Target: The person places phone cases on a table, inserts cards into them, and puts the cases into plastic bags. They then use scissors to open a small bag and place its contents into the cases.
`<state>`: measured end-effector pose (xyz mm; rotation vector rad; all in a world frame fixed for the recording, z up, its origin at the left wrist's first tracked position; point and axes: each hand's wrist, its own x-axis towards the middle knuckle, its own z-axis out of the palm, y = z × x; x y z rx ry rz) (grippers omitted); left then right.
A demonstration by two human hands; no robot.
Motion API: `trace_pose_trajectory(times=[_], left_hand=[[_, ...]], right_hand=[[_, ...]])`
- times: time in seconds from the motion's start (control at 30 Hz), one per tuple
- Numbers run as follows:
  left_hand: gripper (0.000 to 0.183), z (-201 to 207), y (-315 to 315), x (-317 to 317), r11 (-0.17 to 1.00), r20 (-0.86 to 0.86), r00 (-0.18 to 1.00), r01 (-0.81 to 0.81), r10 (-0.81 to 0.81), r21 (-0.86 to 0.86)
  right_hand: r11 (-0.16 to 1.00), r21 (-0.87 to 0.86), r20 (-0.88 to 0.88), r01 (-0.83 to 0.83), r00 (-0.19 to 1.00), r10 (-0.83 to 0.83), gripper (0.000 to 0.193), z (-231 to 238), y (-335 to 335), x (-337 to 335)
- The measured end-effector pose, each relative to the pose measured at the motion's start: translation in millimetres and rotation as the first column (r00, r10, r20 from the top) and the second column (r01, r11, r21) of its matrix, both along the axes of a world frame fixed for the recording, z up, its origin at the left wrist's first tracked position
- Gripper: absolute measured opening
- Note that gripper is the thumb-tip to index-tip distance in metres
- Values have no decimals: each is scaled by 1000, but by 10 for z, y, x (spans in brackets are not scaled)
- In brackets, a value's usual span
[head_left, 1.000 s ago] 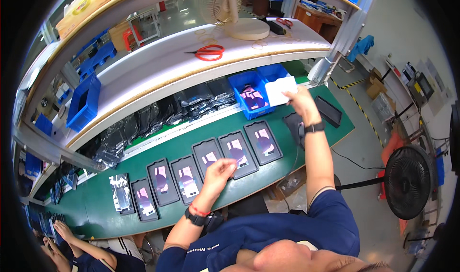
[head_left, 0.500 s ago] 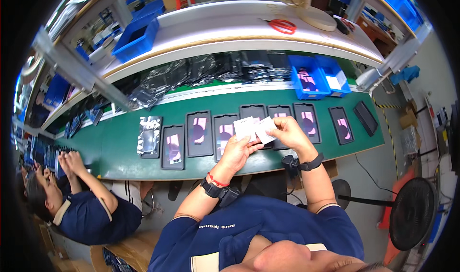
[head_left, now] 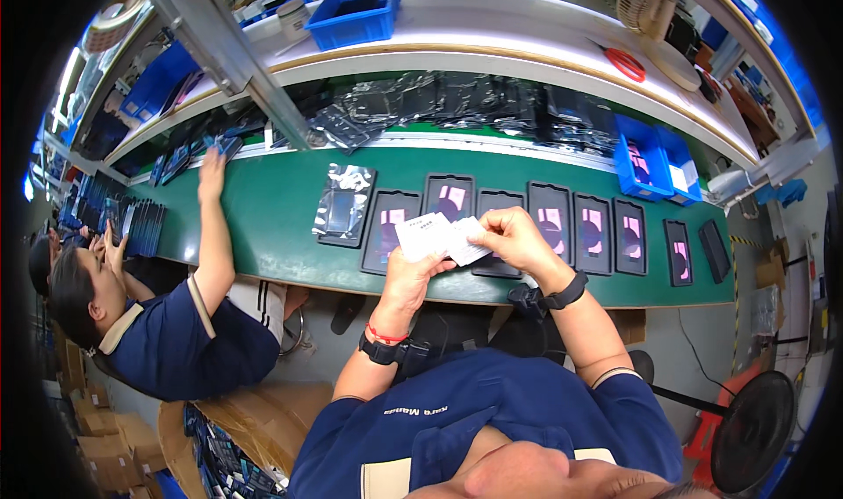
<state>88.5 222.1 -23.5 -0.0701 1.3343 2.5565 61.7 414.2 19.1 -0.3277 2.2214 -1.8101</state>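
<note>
My left hand (head_left: 408, 279) pinches a white paper card (head_left: 417, 235) with small dark print, held over the row of trays. Close beside it, my right hand (head_left: 520, 242) has thumb and fingers closed on a second white card (head_left: 465, 242), which meets or overlaps the first. Under and around the hands lie shallow black trays, each with a pink-and-dark flat piece, such as this tray (head_left: 551, 222) and this one (head_left: 386, 227). The cards and hands partly hide the tray (head_left: 499, 269) beneath them.
A clear bag (head_left: 344, 205) with a dark tray lies at the row's left end; a bare black tray (head_left: 714, 250) at its right. Blue bins (head_left: 641, 178) stand behind. Dark bagged items (head_left: 439, 104) line the shelf's underside. At left, a co-worker's hand (head_left: 211, 174) reaches over the table.
The view has swung left, so the trays appear farther right. The co-worker's hands have parted, one arm now stretched over the table. My hands still hold the cards.
</note>
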Motion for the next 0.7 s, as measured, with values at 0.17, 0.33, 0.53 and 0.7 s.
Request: trace_pose_trajectory(times=[0.17,0.33,0.53,0.7], left_hand=[[31,-32,-372,77,996,-4,996,-88,88,-19],[33,-134,-802,118,971,-23,971,-238,238,-16],[39,-136,-1085,123,955,-70,957,-286,281,-76],[42,-157,-1102,85,967,-108,977,-202,187,-157]], right_hand=[[1000,2,-55,15,998,-15,19,-111,-460,-62],[999,9,137,-46,990,45,23,-116,-660,-153],[958,244,10,150,987,-158,23,-359,-1036,-328],[887,353,-463,298,880,-112,21,-230,-1097,-185]])
